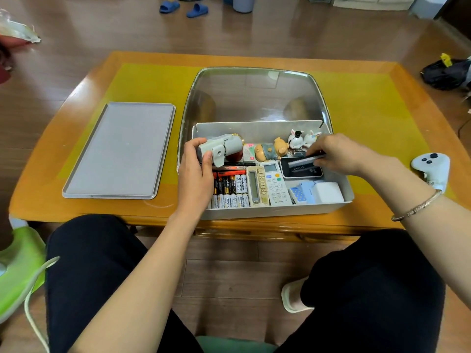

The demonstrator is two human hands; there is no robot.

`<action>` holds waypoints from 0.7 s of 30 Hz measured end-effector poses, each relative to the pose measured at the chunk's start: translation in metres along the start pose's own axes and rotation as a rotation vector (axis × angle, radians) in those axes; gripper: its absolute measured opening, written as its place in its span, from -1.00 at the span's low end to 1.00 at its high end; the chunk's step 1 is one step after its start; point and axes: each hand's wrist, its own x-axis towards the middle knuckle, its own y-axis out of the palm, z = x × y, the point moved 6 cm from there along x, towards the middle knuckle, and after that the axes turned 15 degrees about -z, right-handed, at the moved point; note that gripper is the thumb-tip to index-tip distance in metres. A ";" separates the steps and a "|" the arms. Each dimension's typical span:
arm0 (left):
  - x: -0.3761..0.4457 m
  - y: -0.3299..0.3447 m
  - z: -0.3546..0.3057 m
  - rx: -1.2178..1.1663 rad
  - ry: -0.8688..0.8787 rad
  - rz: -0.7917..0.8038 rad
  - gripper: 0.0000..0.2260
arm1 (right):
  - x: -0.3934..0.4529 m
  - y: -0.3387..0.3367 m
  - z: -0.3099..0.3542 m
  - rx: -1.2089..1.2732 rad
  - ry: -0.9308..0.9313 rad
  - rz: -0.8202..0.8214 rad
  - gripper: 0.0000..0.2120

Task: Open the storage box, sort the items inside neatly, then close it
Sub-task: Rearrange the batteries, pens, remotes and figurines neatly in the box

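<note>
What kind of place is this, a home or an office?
Most likely a home living room: a low wooden table on wood flooring, blue slippers left on the floor, and remote controls kept in the storage box.

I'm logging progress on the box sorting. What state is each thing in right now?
storage box: open, items inside
clear lid: raised behind the box
grey tray: flat on the table, beside the box
left hand: grips a grey pouch
right hand: pinches a thin dark strip over a black case
batteries: lying in rows
two remotes: side by side, face up
</note>
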 end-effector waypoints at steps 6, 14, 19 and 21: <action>0.000 0.000 0.000 -0.006 0.024 -0.006 -0.76 | 0.002 0.003 0.001 0.152 0.079 -0.049 -0.81; 0.000 0.001 0.002 -0.004 0.026 -0.006 -0.76 | -0.007 0.021 0.001 -0.182 0.020 0.124 -0.81; 0.000 0.001 0.002 0.002 0.029 -0.005 -0.75 | -0.008 0.030 0.005 -0.193 0.050 0.141 -0.63; 0.000 0.001 0.002 0.003 0.030 -0.004 -0.75 | -0.006 0.031 0.010 -0.128 0.050 0.136 -0.72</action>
